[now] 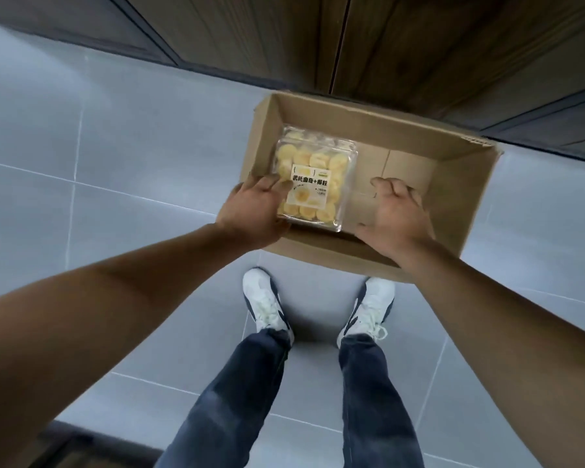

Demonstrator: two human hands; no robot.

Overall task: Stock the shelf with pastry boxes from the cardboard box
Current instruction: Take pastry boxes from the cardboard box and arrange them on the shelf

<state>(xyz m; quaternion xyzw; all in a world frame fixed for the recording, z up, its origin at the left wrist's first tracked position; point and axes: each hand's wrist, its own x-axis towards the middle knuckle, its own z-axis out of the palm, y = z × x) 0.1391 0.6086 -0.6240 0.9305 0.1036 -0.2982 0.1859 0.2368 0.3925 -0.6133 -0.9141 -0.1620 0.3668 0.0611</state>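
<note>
- The left hand (255, 214) covers the near-left corner and left edge of the pastry box (314, 182); its fingertips cannot be seen against the plastic.
- The small print on the box's label is too fine to read.
- The right hand (397, 214) hides part of the floor of the cardboard box (453, 197); what its curled fingers touch cannot be told.
- The carton's near wall is partly behind both wrists.
- The wooden panels (402, 45) run off the top edge.
- Both forearms leave the frame at its sides, and the legs at the bottom edge.
- A dark shape (81, 447) at the bottom left is cut off and cannot be identified.
</note>
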